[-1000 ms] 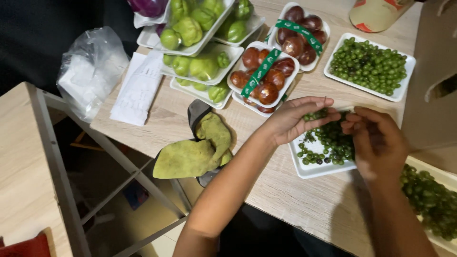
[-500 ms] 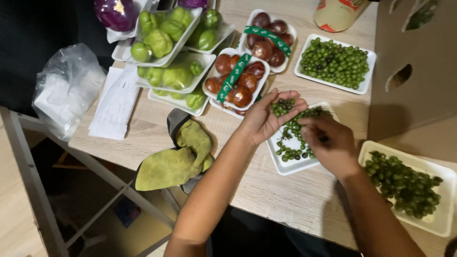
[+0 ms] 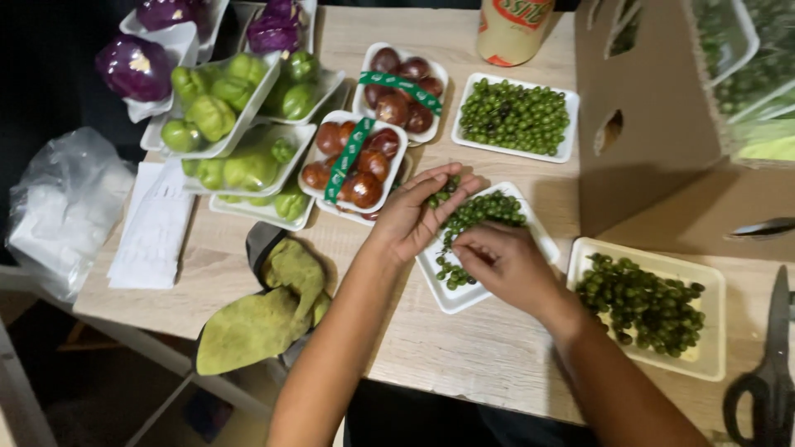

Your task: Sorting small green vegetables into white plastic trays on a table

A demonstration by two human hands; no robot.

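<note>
A white foam tray [image 3: 451, 295] of small green berries [image 3: 484, 207] sits near the table's front edge. My left hand [image 3: 414, 219] is cupped palm up over its left rim with a few of the green berries in it. My right hand [image 3: 505, 261] rests on the tray, fingers pinched down among the berries. A second tray of green berries [image 3: 515, 116] lies behind it. A third tray of darker green berries [image 3: 642, 302] stands to the right of my right hand.
Trays of brown round fruit with green bands [image 3: 356, 161], green peppers [image 3: 240, 157] and purple vegetables [image 3: 137, 66] fill the back left. A cardboard box [image 3: 662, 124] stands right, scissors [image 3: 774, 348] at far right. Green gloves [image 3: 265, 314], plastic bag [image 3: 62, 207] and a can [image 3: 513, 29] lie about.
The view has shifted, so everything sits further right and lower. My left hand stays cupped with berries. My right hand has moved down onto the tray's left part.
</note>
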